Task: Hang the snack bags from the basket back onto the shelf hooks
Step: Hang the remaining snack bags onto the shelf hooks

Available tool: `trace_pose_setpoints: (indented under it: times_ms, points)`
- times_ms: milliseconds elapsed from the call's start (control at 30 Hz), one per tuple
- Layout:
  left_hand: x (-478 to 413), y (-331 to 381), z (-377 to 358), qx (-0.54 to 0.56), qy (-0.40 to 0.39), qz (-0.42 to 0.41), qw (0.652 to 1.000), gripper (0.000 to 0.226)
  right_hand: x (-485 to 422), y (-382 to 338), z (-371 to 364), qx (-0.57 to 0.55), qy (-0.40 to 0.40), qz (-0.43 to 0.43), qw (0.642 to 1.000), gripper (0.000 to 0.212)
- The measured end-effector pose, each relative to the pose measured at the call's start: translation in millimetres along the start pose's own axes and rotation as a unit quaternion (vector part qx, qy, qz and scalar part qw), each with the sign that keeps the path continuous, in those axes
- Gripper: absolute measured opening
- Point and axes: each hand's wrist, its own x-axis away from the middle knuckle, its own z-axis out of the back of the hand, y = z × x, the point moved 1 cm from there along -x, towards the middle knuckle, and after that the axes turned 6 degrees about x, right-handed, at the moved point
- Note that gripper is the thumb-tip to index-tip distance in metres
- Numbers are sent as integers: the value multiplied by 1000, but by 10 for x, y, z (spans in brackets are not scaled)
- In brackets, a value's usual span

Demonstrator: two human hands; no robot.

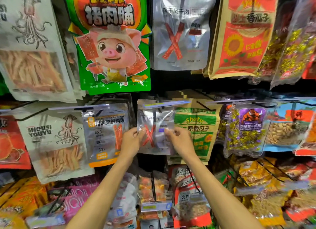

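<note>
A silver snack bag with a red X of meat strips hangs at the middle row of the shelf, under a hook with a price tag strip. My left hand pinches the bag's left edge. My right hand pinches its right side near a purple patch. Both arms reach up from the bottom of the view. Whether the bag's hole sits on the hook is hidden by the price strip. The basket is out of view.
Bags crowd every side: a grey chicken strip bag to the left, a green and tan seed bag to the right, a green pig bag and a matching silver bag above. More hooks and bags hang below.
</note>
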Motion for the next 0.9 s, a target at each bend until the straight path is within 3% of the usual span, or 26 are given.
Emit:
trace_pose_setpoints:
  times_ms: [267,467,567,700,900]
  points:
    - [-104,-45,-38,22,26,26,999,41,-179,69,-48,31,1,-15,999,41]
    - [9,-57,22,-30,24,22,999,11,-135,124,-52,67,-37,-2,997,21]
    - [116,-1,-15,-85,9,9,996,49,-94,172,-18,92,-60,6,994,22]
    - [150,20,-57,-109,-9,-13,994,75,-9,153,75,113,-105,6,988,24]
    - [316,52,-111,-101,-17,-13,995,63,102,189,287,146,-143,-6,979,42]
